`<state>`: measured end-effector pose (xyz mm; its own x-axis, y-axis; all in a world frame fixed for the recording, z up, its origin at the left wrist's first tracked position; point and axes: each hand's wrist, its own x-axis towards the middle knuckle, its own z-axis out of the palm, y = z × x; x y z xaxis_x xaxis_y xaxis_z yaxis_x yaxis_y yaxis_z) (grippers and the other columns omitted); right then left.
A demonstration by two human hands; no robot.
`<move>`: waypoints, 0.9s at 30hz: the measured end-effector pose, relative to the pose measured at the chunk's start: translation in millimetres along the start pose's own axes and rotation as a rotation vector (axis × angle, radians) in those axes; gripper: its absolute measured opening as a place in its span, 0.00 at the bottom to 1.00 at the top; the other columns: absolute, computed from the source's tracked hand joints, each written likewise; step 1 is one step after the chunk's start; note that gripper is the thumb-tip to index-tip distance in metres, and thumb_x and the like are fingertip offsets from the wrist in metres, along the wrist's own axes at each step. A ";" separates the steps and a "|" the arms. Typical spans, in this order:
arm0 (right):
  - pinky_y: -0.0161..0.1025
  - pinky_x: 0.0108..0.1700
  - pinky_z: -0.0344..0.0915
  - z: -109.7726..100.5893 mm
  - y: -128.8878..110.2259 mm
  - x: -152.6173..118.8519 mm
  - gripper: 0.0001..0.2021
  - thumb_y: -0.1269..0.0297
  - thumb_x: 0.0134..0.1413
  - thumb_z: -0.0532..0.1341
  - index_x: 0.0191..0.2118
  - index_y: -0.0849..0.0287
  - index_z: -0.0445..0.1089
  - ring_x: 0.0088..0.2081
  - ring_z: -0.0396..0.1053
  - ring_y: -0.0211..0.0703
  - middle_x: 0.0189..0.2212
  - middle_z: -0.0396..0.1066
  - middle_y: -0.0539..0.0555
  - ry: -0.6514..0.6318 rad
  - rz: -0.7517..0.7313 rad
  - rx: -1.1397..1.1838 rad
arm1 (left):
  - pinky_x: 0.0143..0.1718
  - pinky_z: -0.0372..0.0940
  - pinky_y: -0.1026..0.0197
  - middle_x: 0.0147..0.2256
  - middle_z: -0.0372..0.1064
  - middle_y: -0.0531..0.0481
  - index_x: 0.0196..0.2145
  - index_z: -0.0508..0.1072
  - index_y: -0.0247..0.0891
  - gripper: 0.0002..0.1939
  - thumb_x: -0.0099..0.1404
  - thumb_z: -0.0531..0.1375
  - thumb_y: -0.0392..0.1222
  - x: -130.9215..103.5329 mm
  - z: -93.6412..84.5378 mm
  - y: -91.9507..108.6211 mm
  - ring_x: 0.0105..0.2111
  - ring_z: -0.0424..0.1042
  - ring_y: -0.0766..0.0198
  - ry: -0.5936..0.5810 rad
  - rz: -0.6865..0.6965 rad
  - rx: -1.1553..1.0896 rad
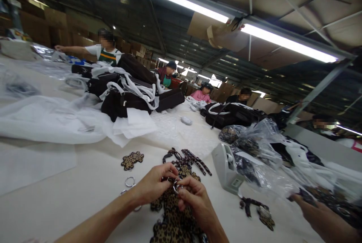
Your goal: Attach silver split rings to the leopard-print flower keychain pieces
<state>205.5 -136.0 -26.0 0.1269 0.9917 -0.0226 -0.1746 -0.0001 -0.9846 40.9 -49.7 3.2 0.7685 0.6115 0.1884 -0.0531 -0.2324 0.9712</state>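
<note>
A silver metal ring (175,188) is pinched in the fingers of my right hand (195,198). Close beside it, my left hand (157,183) has thumb and fingers closed at the ring's left side; what exactly they hold is hidden. Below and between both hands lies a pile of leopard-print pieces (172,218). Dark braided straps (198,161) spread out just beyond my fingers. One separate leopard-print piece (132,160) is at the left, with loose silver rings (130,181) in front of it, partly behind my left forearm.
A grey-white dispenser (227,167) stands right of my hands. Dark bags with white straps (132,96) and white sheets (135,124) cover the table beyond. Plastic bags (263,149) lie right, near another person's hand (319,213) and a leopard-print piece (265,216). Several people work farther back.
</note>
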 end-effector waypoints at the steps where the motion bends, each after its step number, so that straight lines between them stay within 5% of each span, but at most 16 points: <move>1: 0.27 0.20 0.65 0.1 0.2 -0.1 0.14 0.59 0.43 0.73 0.31 0.60 0.71 0.17 0.69 0.32 0.17 0.72 0.46 0.000 0.001 -0.001 | 0.42 0.63 0.60 0.37 0.74 0.49 0.37 0.67 0.37 0.16 0.51 0.52 0.27 -0.2 -0.4 0.0 0.42 0.72 0.59 -0.006 0.012 0.018; 12: 0.28 0.22 0.66 3.8 -6.7 -2.2 0.18 0.53 0.41 0.73 0.31 0.62 0.72 0.18 0.68 0.33 0.16 0.72 0.47 -0.005 0.044 -0.128 | 0.42 0.63 0.62 0.38 0.74 0.51 0.40 0.68 0.40 0.20 0.52 0.49 0.24 -3.3 -4.9 -7.3 0.40 0.71 0.61 -0.075 0.084 0.238; 27: 0.29 0.21 0.66 18.5 -4.6 1.4 0.23 0.49 0.34 0.74 0.30 0.63 0.71 0.18 0.69 0.34 0.16 0.72 0.48 0.087 0.089 -0.146 | 0.40 0.62 0.62 0.34 0.74 0.49 0.34 0.76 0.38 0.17 0.55 0.50 0.28 1.2 -5.8 -17.2 0.36 0.70 0.61 0.034 0.039 0.375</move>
<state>188.4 -132.1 -18.3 0.2019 0.9721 -0.1195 -0.0460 -0.1125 -0.9926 39.1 -40.6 -12.3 0.7483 0.6203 0.2351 0.1602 -0.5129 0.8434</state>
